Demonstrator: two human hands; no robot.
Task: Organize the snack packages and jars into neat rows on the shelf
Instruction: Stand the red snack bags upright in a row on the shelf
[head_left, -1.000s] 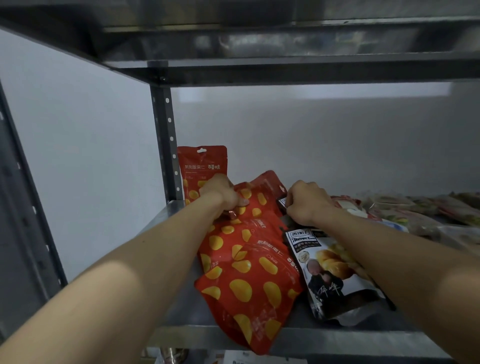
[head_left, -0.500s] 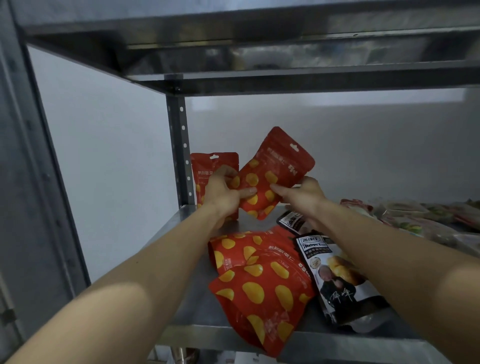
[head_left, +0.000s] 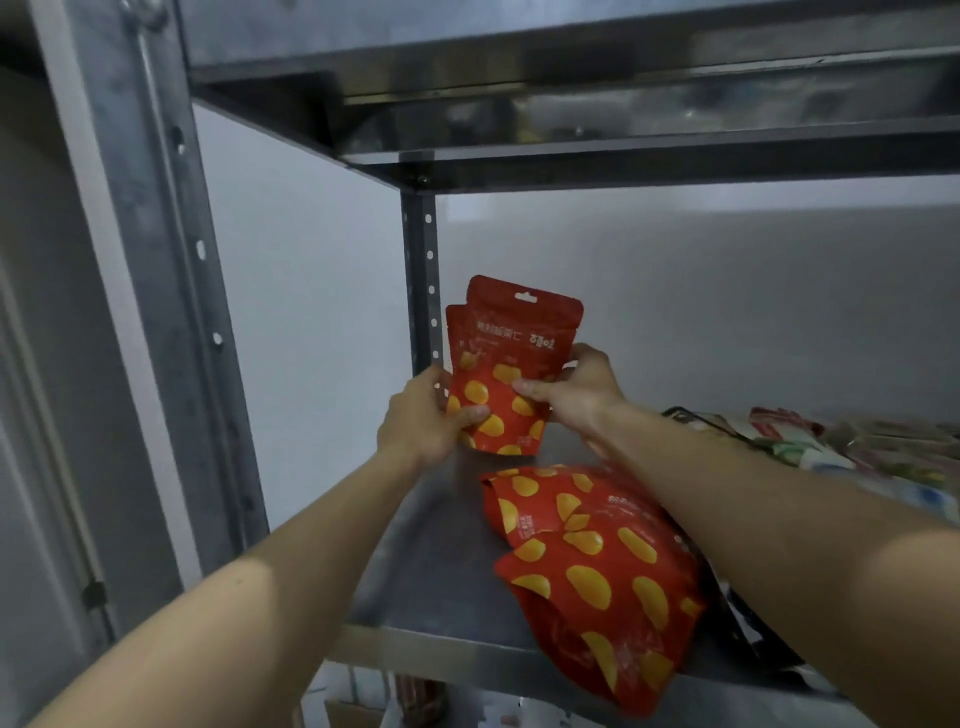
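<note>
At the back left corner of the metal shelf (head_left: 431, 571) a red pouch (head_left: 511, 374) with yellow shapes is upright. The left grip (head_left: 426, 415) pinches its lower left edge and the right grip (head_left: 576, 400) clasps its right side, thumb across the face. I cannot tell whether its base touches the shelf. Just behind it, only the left edge of a second red pouch (head_left: 452, 332) shows, beside the rear post (head_left: 422, 270).

Nearer the front, two flat red pouches (head_left: 608, 597) overlap, partly under the right forearm. A dark packet (head_left: 737, 623) is mostly hidden beneath that arm. A blurred heap of mixed packets (head_left: 831, 441) lies to the right. An upper shelf (head_left: 571, 104) hangs overhead, a perforated front post (head_left: 156, 260) stands left, and a pale wall (head_left: 727, 312) closes the back.
</note>
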